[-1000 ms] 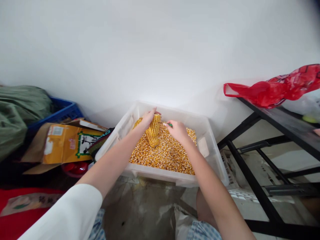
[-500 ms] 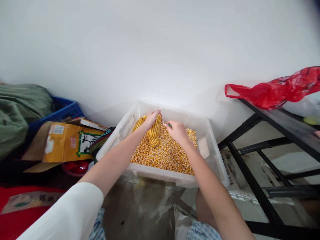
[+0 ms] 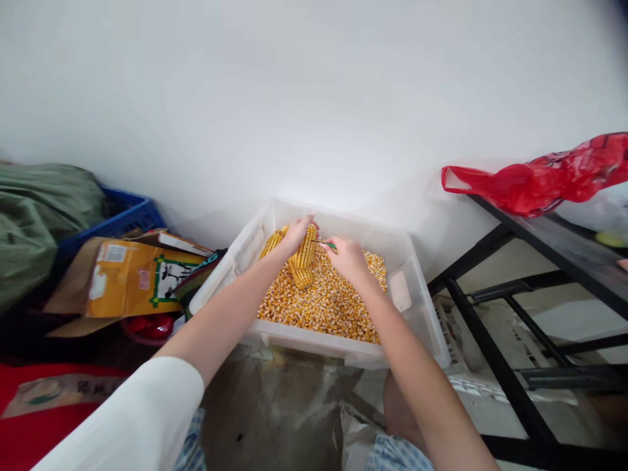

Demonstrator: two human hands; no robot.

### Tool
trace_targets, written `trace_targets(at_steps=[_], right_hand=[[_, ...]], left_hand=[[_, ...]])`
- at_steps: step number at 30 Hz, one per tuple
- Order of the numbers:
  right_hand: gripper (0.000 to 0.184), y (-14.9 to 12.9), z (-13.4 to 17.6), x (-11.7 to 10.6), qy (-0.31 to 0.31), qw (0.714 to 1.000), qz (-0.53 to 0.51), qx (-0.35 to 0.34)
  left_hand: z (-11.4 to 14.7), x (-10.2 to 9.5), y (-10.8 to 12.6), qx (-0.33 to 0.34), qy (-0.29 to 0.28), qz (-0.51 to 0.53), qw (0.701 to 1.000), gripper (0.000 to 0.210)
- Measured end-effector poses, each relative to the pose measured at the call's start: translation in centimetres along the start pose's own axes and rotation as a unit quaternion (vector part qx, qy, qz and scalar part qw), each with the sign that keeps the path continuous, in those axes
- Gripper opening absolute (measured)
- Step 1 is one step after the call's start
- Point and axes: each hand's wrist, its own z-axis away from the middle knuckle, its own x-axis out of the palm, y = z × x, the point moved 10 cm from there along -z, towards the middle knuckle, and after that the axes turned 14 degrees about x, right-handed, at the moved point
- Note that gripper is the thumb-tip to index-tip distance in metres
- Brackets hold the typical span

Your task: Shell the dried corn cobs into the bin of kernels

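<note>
My left hand (image 3: pixel 297 235) is closed round the upper part of a yellow corn cob (image 3: pixel 307 247) that still bears its kernels. My right hand (image 3: pixel 346 254) grips a thin tool with a green handle (image 3: pixel 332 246), likely a small screwdriver; its dark tip points left and touches or nearly touches the cob. Both hands are over a white plastic bin (image 3: pixel 314 337). Loose corn kernels (image 3: pixel 324 301) cover its bottom in a heap. Other corn cobs (image 3: pixel 273 242) lie on the left side of the heap, partly hidden by my left forearm.
A white wall (image 3: pixel 314 104) rises behind the bin. At left are a yellow cardboard box (image 3: pixel 122 281), a blue crate (image 3: pixel 122 216) and a green bag (image 3: pixel 44 222). To the right stands a black metal frame (image 3: pixel 490 340) with a red plastic bag (image 3: pixel 544 180) on top.
The green-handled tool shows slightly more between my right fingers and the cob. Otherwise both hands and the cob stay almost in place.
</note>
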Motion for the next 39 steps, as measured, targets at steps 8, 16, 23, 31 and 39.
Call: trace_targets(at_steps=[8, 16, 23, 31, 39], right_hand=[[0.027, -0.23, 0.16, -0.08, 0.005, 1.000, 0.009, -0.004], [0.029, -0.37, 0.22, 0.04, 0.002, 0.999, 0.035, 0.003], [0.043, -0.34, 0.31, 0.29, -0.013, 0.995, 0.093, 0.016], [0.043, -0.49, 0.42, 0.22, -0.010, 0.993, 0.117, 0.021], [0.039, -0.58, 0.39, 0.30, -0.009, 0.996, 0.090, 0.011]], left_hand=[[0.08, 0.02, -0.10, -0.008, 0.000, -0.001, 1.000, 0.043], [0.15, 0.03, -0.01, -0.017, 0.003, -0.006, 1.000, 0.044], [0.14, -0.01, 0.07, -0.011, 0.001, -0.012, 1.000, 0.045], [0.07, -0.08, -0.04, -0.010, -0.003, -0.004, 1.000, 0.043], [-0.01, -0.18, -0.13, -0.015, 0.002, 0.005, 1.000, 0.042]])
